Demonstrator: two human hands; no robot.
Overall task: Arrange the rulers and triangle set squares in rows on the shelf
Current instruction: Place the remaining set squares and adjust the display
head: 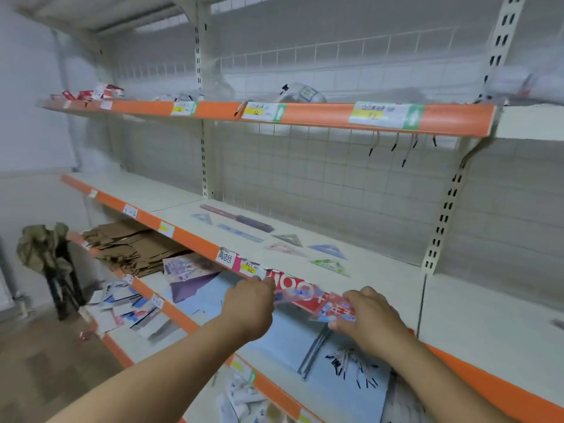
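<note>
Both hands work at the front lip of the middle shelf (381, 270). The left hand (250, 303) and right hand (370, 319) each curl their fingers round one end of a long red-printed packet (305, 293). It is kept level along the lip, probably so it goes down straight. Its contents are unreadable. Just beyond the right hand lie a green set square (331, 267) and a blue set square (329, 251). Beyond the left hand, a purple ruler (238, 219) and a blue ruler (241, 233) lie parallel. The rows look half formed.
</note>
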